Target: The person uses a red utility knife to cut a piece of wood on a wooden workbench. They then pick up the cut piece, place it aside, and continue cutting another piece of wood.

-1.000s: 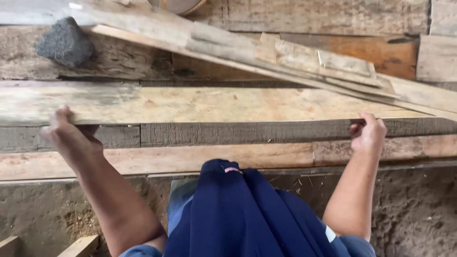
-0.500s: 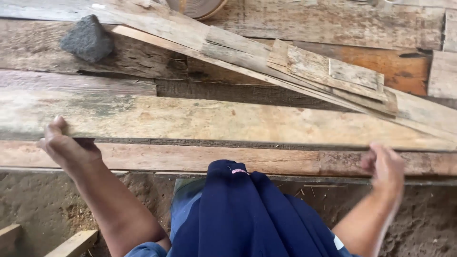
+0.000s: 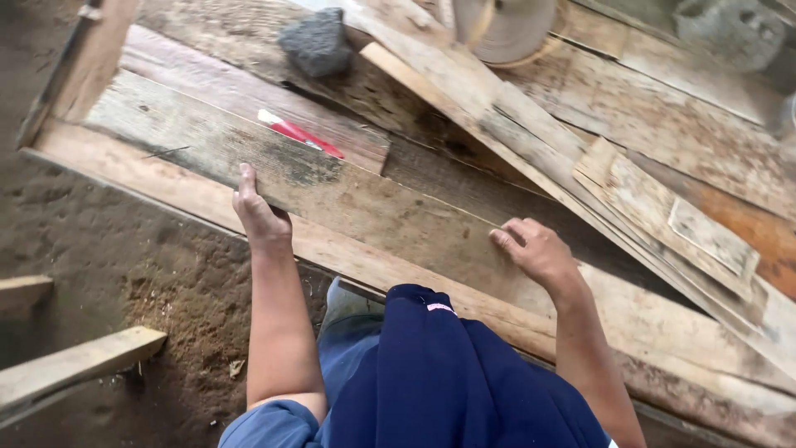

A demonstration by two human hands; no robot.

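A long weathered wooden plank [image 3: 332, 191] lies across a rough timber bench [image 3: 124, 162]. My left hand [image 3: 259, 214] grips the plank's near edge, fingers on top. My right hand [image 3: 535, 249] rests on the plank's top face farther right, fingers curled against the wood. A red and white pencil-like tool [image 3: 300, 134] lies on a board just beyond the plank. My dark blue garment [image 3: 439, 373] hangs below between my arms.
A dark grey rock [image 3: 317, 41] sits on the boards at the back. A round pale object [image 3: 504, 26] stands at the top. Stacked thin planks [image 3: 630, 182] slant across the right. Loose wood pieces [image 3: 66, 365] lie on the dirt floor [image 3: 124, 265] at left.
The view has swung left and tilted. My right hand has moved from the plank's far right edge inward onto its top. My left hand still holds the near edge.
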